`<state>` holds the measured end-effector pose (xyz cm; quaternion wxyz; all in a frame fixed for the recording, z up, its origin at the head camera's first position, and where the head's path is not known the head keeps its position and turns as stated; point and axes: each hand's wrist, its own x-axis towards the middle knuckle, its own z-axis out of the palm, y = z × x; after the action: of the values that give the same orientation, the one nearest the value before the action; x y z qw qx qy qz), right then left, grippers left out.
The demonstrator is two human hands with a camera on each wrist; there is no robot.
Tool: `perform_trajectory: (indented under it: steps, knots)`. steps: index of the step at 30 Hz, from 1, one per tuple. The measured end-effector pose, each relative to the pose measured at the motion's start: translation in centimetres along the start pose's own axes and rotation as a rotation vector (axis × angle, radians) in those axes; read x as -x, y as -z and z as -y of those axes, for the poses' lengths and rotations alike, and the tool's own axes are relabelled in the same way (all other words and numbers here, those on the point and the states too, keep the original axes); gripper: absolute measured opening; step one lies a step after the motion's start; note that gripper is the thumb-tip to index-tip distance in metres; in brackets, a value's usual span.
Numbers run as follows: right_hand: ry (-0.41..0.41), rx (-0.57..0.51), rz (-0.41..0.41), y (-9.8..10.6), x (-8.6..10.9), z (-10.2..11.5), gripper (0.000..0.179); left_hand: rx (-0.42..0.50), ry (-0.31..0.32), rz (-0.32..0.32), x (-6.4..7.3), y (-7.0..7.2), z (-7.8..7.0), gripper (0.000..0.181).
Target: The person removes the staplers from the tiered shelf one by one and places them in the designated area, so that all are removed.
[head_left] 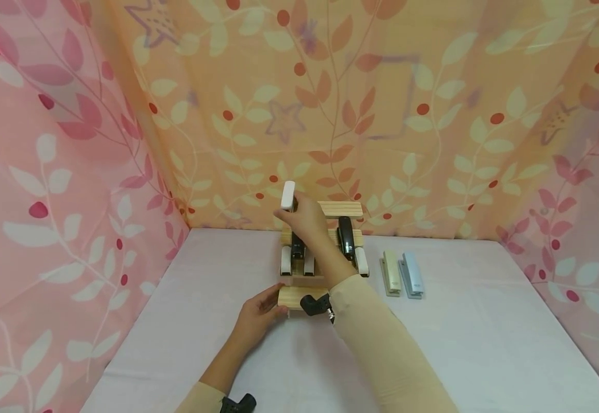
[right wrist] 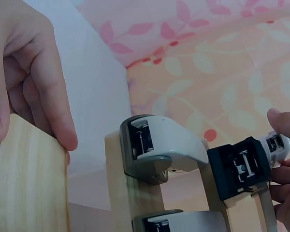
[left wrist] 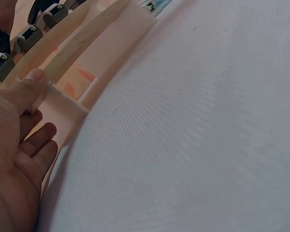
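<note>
A tiered wooden rack stands at the table's back, several staplers lying across its slats. My left hand (head_left: 258, 318) grips the left end of its lowest front slat (head_left: 294, 296), thumb and forefinger on either side in the right wrist view. Over the rack's upper left, my right hand (head_left: 307, 221) holds a white stapler (head_left: 288, 195) between thumb and fingers; its front end (right wrist: 276, 143) shows in the right wrist view. Just below are a black stapler (head_left: 297, 246) and a white stapler (head_left: 286, 261). Another black stapler (head_left: 346, 236) lies on the middle tier, right of my right hand.
Right of the rack, a pale green stapler (head_left: 391, 274) and a light blue stapler (head_left: 412, 276) lie side by side on the white-covered table (head_left: 485, 344). A patterned orange curtain (head_left: 289, 120) hangs close behind the rack, with pink curtains at both sides.
</note>
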<state>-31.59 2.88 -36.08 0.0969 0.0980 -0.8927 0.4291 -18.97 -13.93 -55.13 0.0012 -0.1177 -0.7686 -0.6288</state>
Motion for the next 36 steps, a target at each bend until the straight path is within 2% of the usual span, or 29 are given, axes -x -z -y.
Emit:
perform_trajectory:
  steps: [8,15,23,28,31,36]
  knots:
    - [0.008,0.071,-0.081,-0.4,-0.1,0.2,0.049,-0.008,-0.006,-0.004,-0.1,0.0,0.1,0.067]
    - [0.021,0.037,-0.144,-0.3,-0.2,0.0,0.029,0.004,-0.017,-0.007,-0.1,0.0,0.0,0.064]
    - [0.014,-0.027,-0.167,0.0,-0.3,-0.4,0.034,0.024,-0.014,-0.005,0.0,-0.1,0.2,0.065]
    - [0.036,-0.020,-0.194,0.6,-0.1,-0.2,0.035,0.029,0.009,0.001,0.1,-0.2,0.2,0.065]
    - [0.051,-0.046,-0.198,1.4,0.4,0.4,0.038,0.027,0.021,-0.001,0.1,-0.1,0.1,0.064]
    - [0.082,-0.159,-0.183,3.6,1.9,1.5,0.043,0.012,0.014,-0.004,0.1,-0.1,-0.1,0.065]
